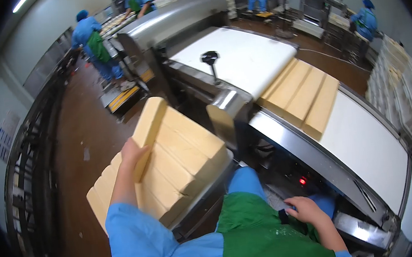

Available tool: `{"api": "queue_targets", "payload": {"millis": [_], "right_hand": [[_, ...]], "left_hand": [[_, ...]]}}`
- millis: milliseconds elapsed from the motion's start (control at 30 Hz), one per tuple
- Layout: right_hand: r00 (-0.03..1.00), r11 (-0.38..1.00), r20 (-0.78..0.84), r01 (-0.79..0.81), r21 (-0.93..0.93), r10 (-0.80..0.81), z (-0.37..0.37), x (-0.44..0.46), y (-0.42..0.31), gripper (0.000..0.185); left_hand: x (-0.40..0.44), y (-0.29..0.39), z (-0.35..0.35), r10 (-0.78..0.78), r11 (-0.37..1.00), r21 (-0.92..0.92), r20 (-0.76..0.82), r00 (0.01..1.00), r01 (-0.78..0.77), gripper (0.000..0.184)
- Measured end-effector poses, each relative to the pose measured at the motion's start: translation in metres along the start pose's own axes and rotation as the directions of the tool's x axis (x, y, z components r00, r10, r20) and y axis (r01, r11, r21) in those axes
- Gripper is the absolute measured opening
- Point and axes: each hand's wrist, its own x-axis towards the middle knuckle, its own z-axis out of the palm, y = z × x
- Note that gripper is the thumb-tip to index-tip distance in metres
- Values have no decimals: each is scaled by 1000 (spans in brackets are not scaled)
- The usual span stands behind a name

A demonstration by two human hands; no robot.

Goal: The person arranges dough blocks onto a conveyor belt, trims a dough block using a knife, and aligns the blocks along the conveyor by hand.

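My left hand [131, 155] is closed on a long pale yellow block [149, 118], with the thumb on its near side. That block lies on top of a stack of similar blocks [184, 155], which rests on a metal-edged support at my left. What the blocks are made of I cannot tell. Low in front of the green apron [260, 227], my right hand [305, 210] has curled fingers beside a small dark thing. Whether it grips that thing is unclear. More pale blocks [302, 94] lie side by side on the conveyor [360, 133] ahead of me.
A metal machine [180, 19] with a white belt [238, 56] stands ahead, a black knob [210, 57] at its near side. White stacked trays [401, 95] are at the right, a dark rail [24, 146] at the left. Several co-workers in blue [93, 42] are farther off.
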Motion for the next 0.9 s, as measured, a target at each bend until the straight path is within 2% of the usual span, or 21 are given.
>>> {"api": "queue_targets", "payload": {"millis": [67,133,200,267,333,400,467,533,567,633,667,700,733,800,833,867,900], "right_hand": [[993,995,115,-32,97,21,-1,9,-11,39],[982,996,177,55,70,-67,12,20,-9,41],[973,986,178,133,104,-149,12,30,-22,42],[946,979,255,178,102,-199,-2,42,-43,43],[923,950,247,256,179,-295,3,54,-53,44],[907,931,257,276,239,-334,-6,67,-76,54],[909,819,58,343,459,-413,-11,78,-95,76],[904,677,-69,365,639,-422,-14,85,-109,100],[919,590,-210,377,715,-332,-14,83,-109,100],[884,392,-456,457,799,-101,-13,73,-102,102],[838,378,-545,509,774,-12,-16,65,-94,103],[777,368,-625,562,741,72,-23,59,-86,104],[706,361,-691,611,705,155,-31,51,-79,104],[610,430,-712,571,700,348,-71,34,-58,91],[572,380,-660,542,749,486,-93,31,-40,82],[530,317,-589,519,794,610,-117,28,-20,73],[500,369,-551,420,829,668,-146,18,-2,61]], "left_hand": [[-18,0,12,34,989,-139,-121,992,-51,59],[-28,-3,22,-109,917,-386,3,994,102,54],[-47,-4,18,4,591,-778,266,964,212,52],[-86,21,-1,141,462,-872,250,958,159,55],[-121,45,-8,352,253,-962,193,916,106,62],[-162,101,-20,460,-27,-977,177,870,212,72],[-193,159,-15,559,-254,-904,152,815,344,77],[-205,213,1,678,-358,-866,16,735,349,80],[-214,241,3,683,-375,-868,-21,730,325,81],[-215,282,-5,816,-260,-879,21,578,400,83],[-215,297,-5,868,-201,-883,40,494,424,84],[-206,303,4,901,-90,-981,-8,433,171,82],[-208,311,8,901,-94,-996,-82,426,8,75],[-220,333,4,922,-151,-988,-124,368,46,64],[-213,333,7,946,-89,-995,-72,317,40,61],[-212,332,8,951,-79,-995,-59,303,55,53],[-209,327,14,944,-66,-996,-45,327,53,48]]}}
